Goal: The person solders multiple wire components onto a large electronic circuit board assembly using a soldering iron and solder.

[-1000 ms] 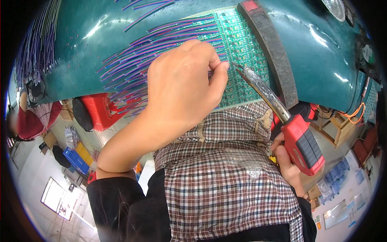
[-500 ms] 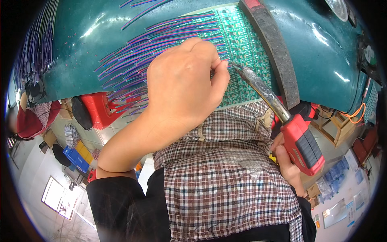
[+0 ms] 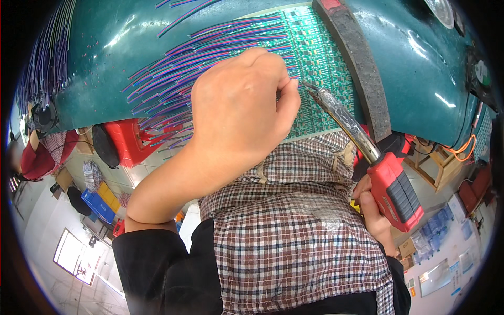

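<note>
My left hand point(image 3: 239, 100) is closed in a pinch over the green circuit board panel point(image 3: 320, 68), with coloured wire ends showing at its fingertips. Most of the pinched wire lies hidden under the hand. Many thin multicoloured wires point(image 3: 173, 73) fan out to the left from the panel's small boards. My right hand point(image 3: 373, 212) is wrapped round the red and black handle of a soldering gun point(image 3: 396, 194). Its metal barrel slants up and left, and the tip is just right of my left thumb, over the panel.
A dark, heavy bar point(image 3: 362, 68) lies along the panel's right side on the green table mat point(image 3: 420, 68). More wires point(image 3: 47, 58) hang in a bundle at the far left. Below the table are a red stool point(image 3: 126, 142) and a person in a red sleeve point(image 3: 39, 157).
The soldering gun has shifted slightly right, its tip a little farther from my left thumb. My left hand has hardly moved.
</note>
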